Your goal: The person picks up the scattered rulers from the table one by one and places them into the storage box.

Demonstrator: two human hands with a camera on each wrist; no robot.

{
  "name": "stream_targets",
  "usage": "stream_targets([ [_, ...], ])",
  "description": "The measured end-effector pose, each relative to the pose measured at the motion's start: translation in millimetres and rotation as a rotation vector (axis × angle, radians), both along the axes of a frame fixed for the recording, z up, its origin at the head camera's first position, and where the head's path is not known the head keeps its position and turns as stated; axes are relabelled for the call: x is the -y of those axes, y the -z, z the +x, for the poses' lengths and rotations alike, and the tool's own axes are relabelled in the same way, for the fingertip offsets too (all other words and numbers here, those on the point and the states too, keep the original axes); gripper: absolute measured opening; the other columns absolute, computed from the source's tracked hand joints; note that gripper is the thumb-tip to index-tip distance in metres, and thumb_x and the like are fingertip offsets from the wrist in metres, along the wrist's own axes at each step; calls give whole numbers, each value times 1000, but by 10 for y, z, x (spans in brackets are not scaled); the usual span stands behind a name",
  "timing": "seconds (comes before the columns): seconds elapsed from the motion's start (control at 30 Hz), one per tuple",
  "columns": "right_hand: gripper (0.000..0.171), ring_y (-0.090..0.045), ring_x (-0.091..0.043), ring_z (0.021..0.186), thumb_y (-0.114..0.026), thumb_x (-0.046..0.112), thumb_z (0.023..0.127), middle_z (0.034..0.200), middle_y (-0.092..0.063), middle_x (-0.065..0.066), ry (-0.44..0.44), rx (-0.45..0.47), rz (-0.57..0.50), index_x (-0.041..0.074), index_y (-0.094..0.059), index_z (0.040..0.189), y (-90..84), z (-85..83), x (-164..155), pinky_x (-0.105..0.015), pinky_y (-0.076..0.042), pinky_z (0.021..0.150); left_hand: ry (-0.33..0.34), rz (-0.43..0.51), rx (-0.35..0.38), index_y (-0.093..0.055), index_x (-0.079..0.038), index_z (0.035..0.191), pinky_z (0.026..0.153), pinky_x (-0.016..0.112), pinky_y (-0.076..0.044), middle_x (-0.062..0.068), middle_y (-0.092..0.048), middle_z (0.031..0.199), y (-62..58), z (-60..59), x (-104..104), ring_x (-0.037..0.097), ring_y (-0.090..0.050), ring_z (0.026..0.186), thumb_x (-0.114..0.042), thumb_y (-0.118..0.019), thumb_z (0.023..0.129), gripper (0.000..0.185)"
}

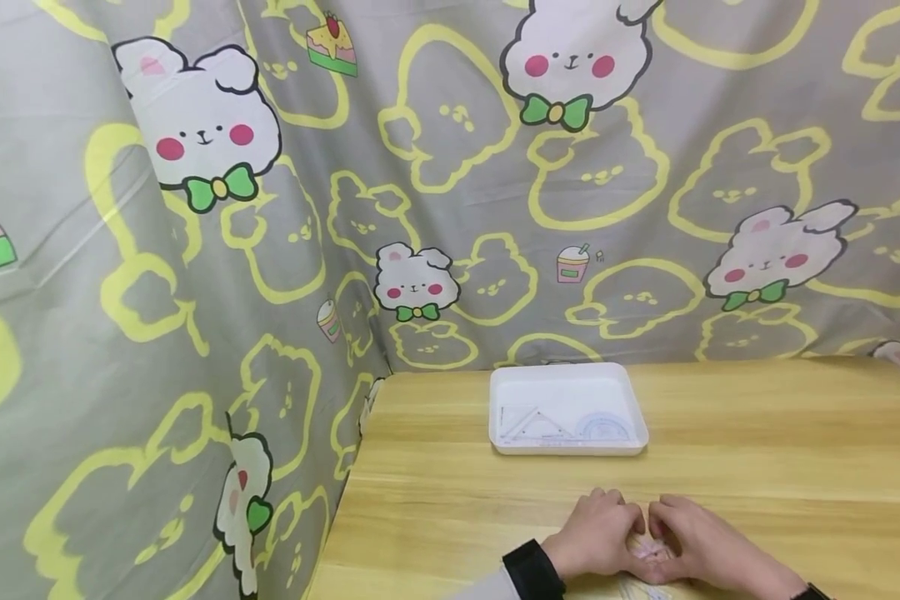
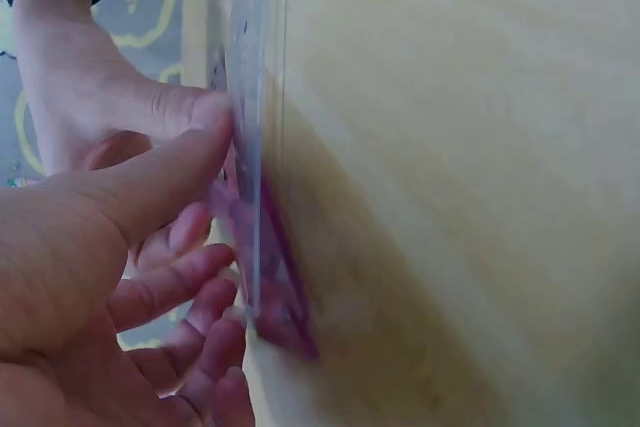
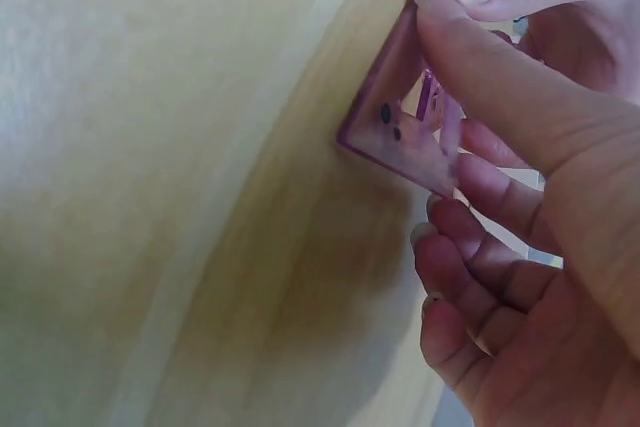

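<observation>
Wooden table [image 1: 757, 450]: one white tray [image 1: 567, 375], two hands.
Left hand [image 1: 598, 533] and right hand [image 1: 692, 542] together pinch one translucent pink-purple set square [image 3: 400, 132].

No readable text, brand or number anywhere. Rulers [image 1: 562, 427] in the white tray [image 1: 567, 377] show scale marks, too small to read.

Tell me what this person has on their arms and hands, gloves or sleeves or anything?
No gloves: the left hand and right hand are both bare. The left forearm wears a grey sleeve ending in a black wrist band. A bit of a black band shows at the right wrist too.
</observation>
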State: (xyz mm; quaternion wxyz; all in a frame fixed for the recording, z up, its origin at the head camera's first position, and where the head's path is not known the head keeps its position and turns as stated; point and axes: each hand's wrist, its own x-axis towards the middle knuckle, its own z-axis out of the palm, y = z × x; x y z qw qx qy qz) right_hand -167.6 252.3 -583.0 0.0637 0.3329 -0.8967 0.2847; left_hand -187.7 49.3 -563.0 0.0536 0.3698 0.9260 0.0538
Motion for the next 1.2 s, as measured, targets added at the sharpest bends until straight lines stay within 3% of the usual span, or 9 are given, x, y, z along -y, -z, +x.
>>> stream_targets([
  [0.2, 39, -40, 10, 65, -90, 35, 79, 73, -48, 21, -74, 134, -130, 23, -53, 87, -26, 7, -5, -18, -35, 52, 42, 95, 32, -71, -32, 91, 64, 7, -28, -26, -55, 73, -10, 28, 35, -12, -41, 66, -57, -87, 80, 31],
  [0.4, 20, -54, 6, 69, -82, 17, 89, 76, -62, 19, -140, 257, -265, 21, -62, 90, -156, -31, 32, -22, -46, 54, 28, 186, 130, -72, -27, 93, 62, 3, -33, -26, -63, 74, -165, 31, 102, -18, -43, 65, -37, -86, 87, 19],
  [0.5, 18, -56, 5, 68, -80, 9, 90, 76, -66, 16, -146, 240, -329, 18, -65, 91, -232, -65, 32, -23, -48, 54, 33, 237, 157, -74, -24, 98, 64, 2, -36, -23, -71, 80, -256, -17, 152, -21, -46, 67, -28, -85, 89, 14],
  [0.67, 20, -56, 5, 63, -78, 1, 90, 76, -69, 14, -134, 138, -370, 18, -68, 93, -352, -184, 56, -22, -47, 50, 17, 292, 192, -75, -22, 101, 68, 2, -39, -19, -76, 87, -375, -146, 249, -22, -52, 71, -23, -81, 93, 10],
  [0.77, 18, -59, 1, 62, -76, 1, 92, 78, -71, 12, -103, 131, -380, 17, -70, 97, -441, -284, 73, -24, -50, 51, -26, 341, 257, -75, -21, 101, 69, 4, -41, -18, -76, 88, -451, -276, 326, -18, -55, 72, -25, -79, 95, 8],
  [0.9, 9, -65, -7, 65, -71, 3, 96, 82, -72, 7, -54, 208, -391, 10, -71, 102, -565, -446, 96, -28, -56, 58, -88, 448, 355, -75, -19, 101, 70, 10, -47, -15, -76, 88, -565, -499, 450, -12, -60, 75, -25, -77, 96, 7],
  [1.1, 6, -69, -13, 70, -69, 7, 99, 83, -72, -2, 73, 346, -420, 2, -70, 104, -657, -768, 197, -31, -59, 65, -117, 621, 483, -75, -6, 107, 62, 18, -55, -1, -77, 83, -683, -910, 624, 6, -70, 70, -12, -72, 99, 10],
  [1.2, 11, -71, -15, 74, -70, 7, 99, 88, -73, -9, 138, 413, -459, -2, -70, 105, -662, -934, 279, -32, -61, 68, -136, 678, 503, -75, -4, 104, 62, 22, -58, 5, -77, 84, -686, -1139, 705, 15, -74, 71, -9, -72, 99, 8],
])
